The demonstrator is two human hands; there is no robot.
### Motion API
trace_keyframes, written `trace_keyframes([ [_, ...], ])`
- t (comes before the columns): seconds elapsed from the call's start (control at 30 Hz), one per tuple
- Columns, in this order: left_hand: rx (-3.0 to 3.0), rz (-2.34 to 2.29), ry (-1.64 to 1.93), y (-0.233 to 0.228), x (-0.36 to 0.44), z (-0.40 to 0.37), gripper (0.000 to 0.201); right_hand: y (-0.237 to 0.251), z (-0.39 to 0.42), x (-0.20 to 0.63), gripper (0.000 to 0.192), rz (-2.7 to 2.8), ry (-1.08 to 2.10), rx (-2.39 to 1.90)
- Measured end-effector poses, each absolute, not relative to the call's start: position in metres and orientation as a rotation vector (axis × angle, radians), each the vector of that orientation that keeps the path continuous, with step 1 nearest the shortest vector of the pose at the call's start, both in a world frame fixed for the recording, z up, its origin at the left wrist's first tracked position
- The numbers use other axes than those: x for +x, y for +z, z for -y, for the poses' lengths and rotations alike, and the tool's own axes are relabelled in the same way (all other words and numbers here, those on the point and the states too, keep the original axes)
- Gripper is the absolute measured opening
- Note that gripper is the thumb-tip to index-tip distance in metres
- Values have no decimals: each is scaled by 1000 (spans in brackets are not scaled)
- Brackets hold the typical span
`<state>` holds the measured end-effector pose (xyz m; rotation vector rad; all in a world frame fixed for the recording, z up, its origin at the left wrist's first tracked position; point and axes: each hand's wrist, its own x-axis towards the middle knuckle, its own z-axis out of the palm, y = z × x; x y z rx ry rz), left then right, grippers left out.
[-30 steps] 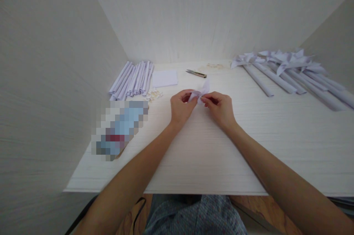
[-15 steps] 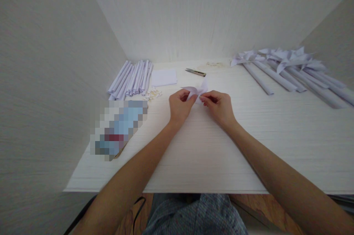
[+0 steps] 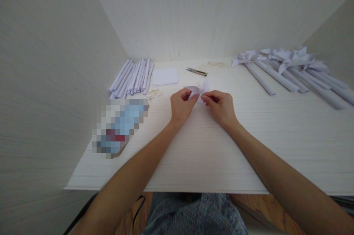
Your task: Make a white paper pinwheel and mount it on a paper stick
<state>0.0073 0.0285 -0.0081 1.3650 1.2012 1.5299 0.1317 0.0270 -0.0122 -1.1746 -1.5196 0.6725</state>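
Note:
A small white paper pinwheel (image 3: 204, 88) with curved blades is held up over the middle of the table. My left hand (image 3: 181, 107) is closed on its left side, the thumb pressing near its centre. From the other side my right hand (image 3: 222, 107) pinches at the pinwheel's centre with thumb and forefinger. Any small piece between those fingertips is too small to make out. Beyond the pinwheel lie thread snips (image 3: 197, 72), apart from both hands.
Rolled paper tubes (image 3: 132, 76) are piled at the back left, beside a stack of white paper sheets (image 3: 165, 76). Small pale scraps (image 3: 155, 94) lie before them. A blurred-out flat object (image 3: 121, 128) is at left. Finished paper pinwheels on tubes (image 3: 293, 65) are heaped at right.
The view has shifted very slightly. Both hands keep their grip on the pinwheel, with hardly any visible movement.

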Motion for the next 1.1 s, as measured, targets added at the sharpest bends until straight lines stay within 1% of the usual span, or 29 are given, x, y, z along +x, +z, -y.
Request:
trace_keyframes([
  [0.47, 1436, -1241, 1534, -10, 5, -30, 6, -11, -26, 132, 10, 1556, 606, -1211],
  [0.8, 1438, -1250, 1520, -12, 5, -31, 5, -9, -21, 131, 11, 1663, 399, -1228],
  [1.1, 1509, -1312, 1503, -11, 5, -30, 6, -10, -19, 130, 21, 1866, 157, -1214],
])
